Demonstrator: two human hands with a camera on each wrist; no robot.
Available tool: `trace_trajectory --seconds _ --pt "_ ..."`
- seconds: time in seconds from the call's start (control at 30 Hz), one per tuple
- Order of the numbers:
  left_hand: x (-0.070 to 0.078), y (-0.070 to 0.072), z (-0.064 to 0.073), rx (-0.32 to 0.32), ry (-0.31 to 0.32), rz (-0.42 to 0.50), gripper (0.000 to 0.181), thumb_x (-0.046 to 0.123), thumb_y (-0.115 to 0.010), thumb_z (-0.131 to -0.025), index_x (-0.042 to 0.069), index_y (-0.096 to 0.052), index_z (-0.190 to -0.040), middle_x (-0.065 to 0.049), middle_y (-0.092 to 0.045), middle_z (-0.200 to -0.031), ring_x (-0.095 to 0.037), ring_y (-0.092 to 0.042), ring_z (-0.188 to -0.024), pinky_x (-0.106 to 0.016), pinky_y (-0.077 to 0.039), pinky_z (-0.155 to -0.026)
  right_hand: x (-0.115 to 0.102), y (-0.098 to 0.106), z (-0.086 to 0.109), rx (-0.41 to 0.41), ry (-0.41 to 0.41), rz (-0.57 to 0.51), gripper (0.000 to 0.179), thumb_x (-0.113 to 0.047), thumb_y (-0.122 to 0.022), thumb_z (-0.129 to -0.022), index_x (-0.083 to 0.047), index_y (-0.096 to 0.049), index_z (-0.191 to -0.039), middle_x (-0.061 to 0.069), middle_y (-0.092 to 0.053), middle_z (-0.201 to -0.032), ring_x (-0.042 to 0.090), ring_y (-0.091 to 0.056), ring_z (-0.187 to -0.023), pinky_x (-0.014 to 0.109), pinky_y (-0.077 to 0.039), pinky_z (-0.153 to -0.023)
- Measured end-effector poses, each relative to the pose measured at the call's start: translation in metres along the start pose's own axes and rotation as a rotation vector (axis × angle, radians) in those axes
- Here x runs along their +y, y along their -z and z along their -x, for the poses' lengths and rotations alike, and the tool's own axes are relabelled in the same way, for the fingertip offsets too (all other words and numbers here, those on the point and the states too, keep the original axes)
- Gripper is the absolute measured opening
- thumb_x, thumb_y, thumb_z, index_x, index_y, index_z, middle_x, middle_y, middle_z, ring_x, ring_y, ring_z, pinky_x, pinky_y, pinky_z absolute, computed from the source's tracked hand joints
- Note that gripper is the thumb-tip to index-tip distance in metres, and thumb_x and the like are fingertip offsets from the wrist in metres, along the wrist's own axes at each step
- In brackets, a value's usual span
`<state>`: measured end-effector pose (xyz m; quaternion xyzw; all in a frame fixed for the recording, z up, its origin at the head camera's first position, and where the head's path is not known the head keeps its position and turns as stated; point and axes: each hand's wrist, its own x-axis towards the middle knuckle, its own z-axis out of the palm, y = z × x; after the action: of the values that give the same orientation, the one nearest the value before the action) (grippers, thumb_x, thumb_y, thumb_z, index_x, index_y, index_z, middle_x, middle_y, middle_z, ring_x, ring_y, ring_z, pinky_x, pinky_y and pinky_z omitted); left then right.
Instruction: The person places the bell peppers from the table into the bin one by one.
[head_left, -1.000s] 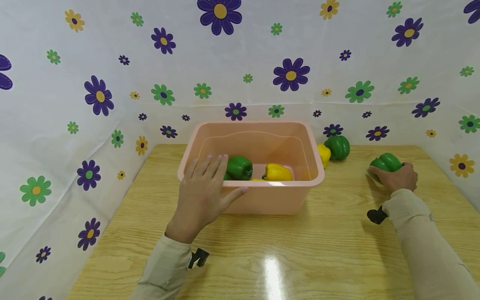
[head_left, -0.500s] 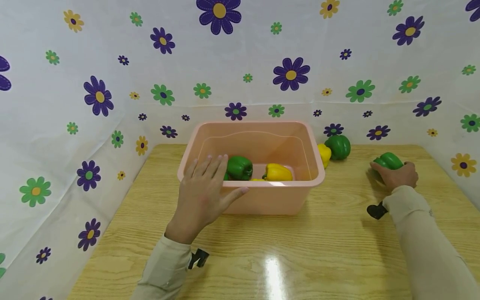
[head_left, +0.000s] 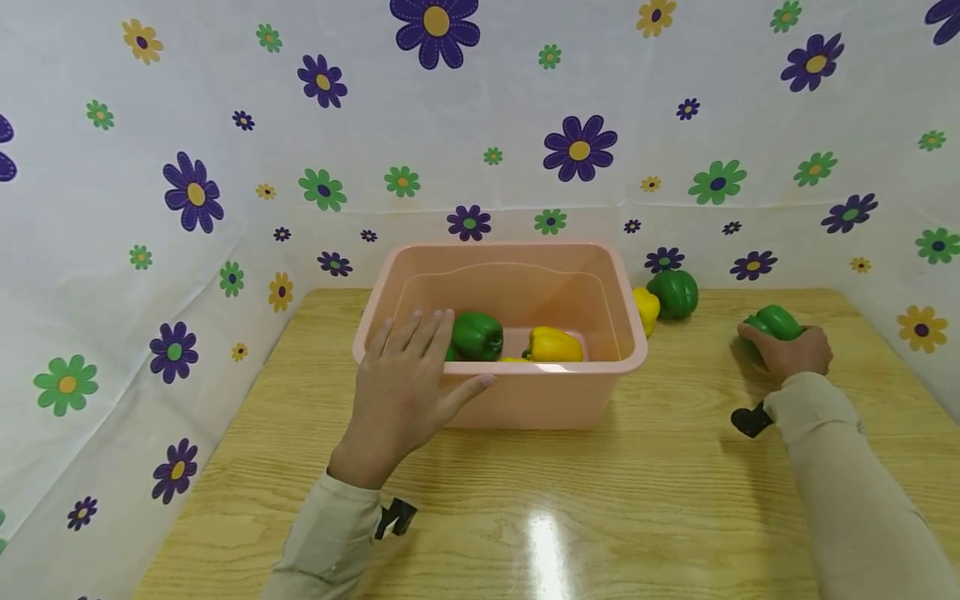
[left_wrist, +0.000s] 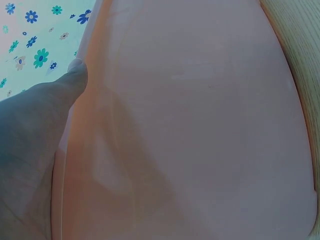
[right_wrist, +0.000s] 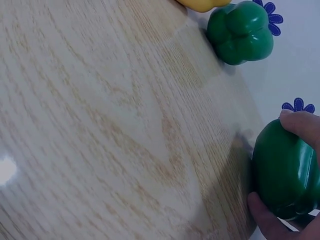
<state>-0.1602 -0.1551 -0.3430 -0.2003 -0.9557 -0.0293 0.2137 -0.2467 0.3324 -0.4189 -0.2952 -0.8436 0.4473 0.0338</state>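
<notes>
At the right of the table, my right hand (head_left: pixel 797 353) grips a green bell pepper (head_left: pixel 775 322), fingers and thumb on opposite sides of it. The right wrist view shows this green bell pepper (right_wrist: pixel 282 170) close up, partly cut off by the frame edge. My left hand (head_left: pixel 401 392) rests with straight fingers over the near rim of a pink plastic tub (head_left: pixel 540 396); in the left wrist view its thumb (left_wrist: pixel 72 82) lies along that rim. Inside the tub are a green bell pepper (head_left: pixel 477 337) and a yellow bell pepper (head_left: pixel 555 345), with others mostly hidden behind the near wall.
Just right of the tub stand another green bell pepper (head_left: pixel 675 294) and a yellow bell pepper (head_left: pixel 647 310), the yellow one partly hidden by the tub. A white flowered cloth (head_left: pixel 510 100) hangs behind the wooden table (head_left: pixel 645 500) and along its sides.
</notes>
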Motion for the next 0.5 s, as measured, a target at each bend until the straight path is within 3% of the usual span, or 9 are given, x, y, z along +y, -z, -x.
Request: trace_trajectory --seconds 0.5 --pt "0.0011 0.0014 0.0001 -0.013 0.004 -0.001 0.092 0.074 -0.048 -0.093 0.005 -0.043 -0.154 -0.014 -0.049 -0.153 -0.036 -0.042 -0.142 -0.06 -0.024 -0.118 0.0087 0.0039 -0.0034 0.005 -0.007 -0.005 0.109 -0.061 -0.063 -0.087 0.013 -0.018 -0.154 0.037 -0.029 -0.151 0.047 -0.036 -0.136 0.059 -0.039 -0.109"
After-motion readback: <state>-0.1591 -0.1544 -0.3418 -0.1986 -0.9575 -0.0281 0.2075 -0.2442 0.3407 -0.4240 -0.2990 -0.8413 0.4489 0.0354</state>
